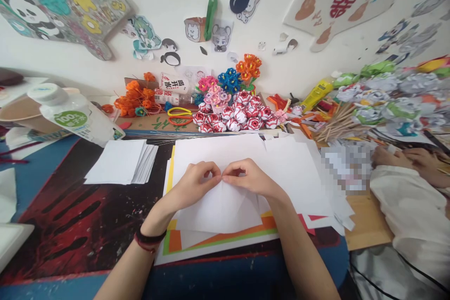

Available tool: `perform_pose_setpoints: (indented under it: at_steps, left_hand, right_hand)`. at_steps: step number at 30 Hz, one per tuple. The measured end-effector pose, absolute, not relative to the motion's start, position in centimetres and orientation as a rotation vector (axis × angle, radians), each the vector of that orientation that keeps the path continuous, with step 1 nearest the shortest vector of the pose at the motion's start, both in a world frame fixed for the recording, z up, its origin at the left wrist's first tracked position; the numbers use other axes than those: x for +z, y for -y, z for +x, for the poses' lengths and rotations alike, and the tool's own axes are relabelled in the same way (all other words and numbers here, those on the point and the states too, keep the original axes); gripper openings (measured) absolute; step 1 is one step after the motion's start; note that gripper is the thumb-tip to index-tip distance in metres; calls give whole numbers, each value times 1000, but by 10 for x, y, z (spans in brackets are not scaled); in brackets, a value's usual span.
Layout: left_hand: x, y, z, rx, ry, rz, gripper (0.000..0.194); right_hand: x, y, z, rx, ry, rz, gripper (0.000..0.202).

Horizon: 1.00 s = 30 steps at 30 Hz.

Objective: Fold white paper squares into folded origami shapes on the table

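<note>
A white sheet of paper [220, 213] lies tilted in front of me, its lower edge over a pile of sheets. My left hand [197, 182] pinches it between thumb and forefinger near the middle. Right beside it, fingertips almost touching, my right hand [249, 178] pinches the same sheet. Faint crease lines run down the paper below my fingers. Under it, orange paper [225, 240] and green paper edges stick out toward me. More white paper [295, 168] spreads beneath my right wrist.
A stack of white paper squares [116, 161] sits to the left, by a leaning bottle [75, 115]. Red-and-white paper flowers [242, 115] line the back, with wooden sticks [339, 122] at right. Another person's sleeve [408, 211] and hands are at the right edge.
</note>
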<state>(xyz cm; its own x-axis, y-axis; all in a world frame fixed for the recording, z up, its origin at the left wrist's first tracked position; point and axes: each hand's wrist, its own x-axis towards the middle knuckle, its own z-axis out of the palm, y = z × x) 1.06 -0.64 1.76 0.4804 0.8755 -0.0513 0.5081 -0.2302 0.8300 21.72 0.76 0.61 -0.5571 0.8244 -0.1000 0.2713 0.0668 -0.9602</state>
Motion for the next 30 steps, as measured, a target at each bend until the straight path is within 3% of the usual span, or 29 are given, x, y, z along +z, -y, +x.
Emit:
perform_pose_setpoints:
  at_steps: [16,23,30]
  left_hand:
    - [20,7,12,700,-1225,1935,17]
    - [13,-3,-3,618,-1363,2057,14]
    - [0,-20,-23,595,-1751,1986,23]
  right_hand:
    - [9,-5,211,1401,1744,-1069,21]
    - [0,-9,207,813,2022,-1193,16]
    - [-19,-30,212,239,2048,-1377,15]
